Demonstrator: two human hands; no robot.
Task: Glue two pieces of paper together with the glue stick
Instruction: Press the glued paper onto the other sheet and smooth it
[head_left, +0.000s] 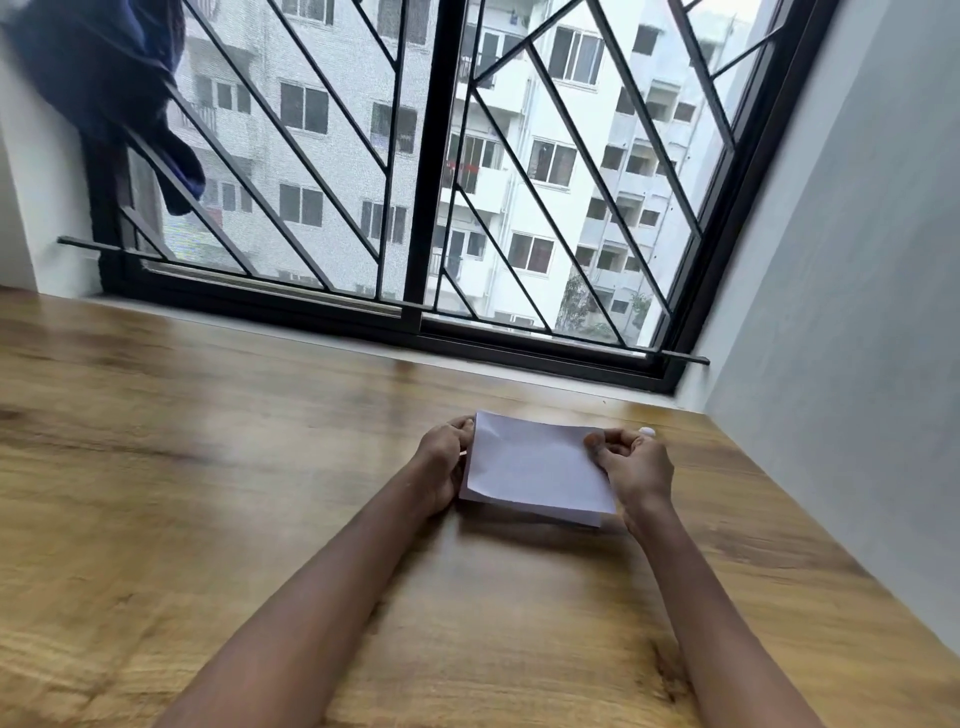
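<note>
White paper (537, 467), two sheets laid one on the other, is held just above the wooden table (260, 467). My left hand (441, 467) grips its left edge. My right hand (631, 467) pinches its right edge with thumb and fingers. A small white object (647, 431) peeks out behind my right hand; it may be the glue stick, mostly hidden.
A barred black-framed window (415, 208) runs along the table's far edge. A grey wall (857, 312) borders the table on the right. A dark blue cloth (119, 88) hangs at the upper left.
</note>
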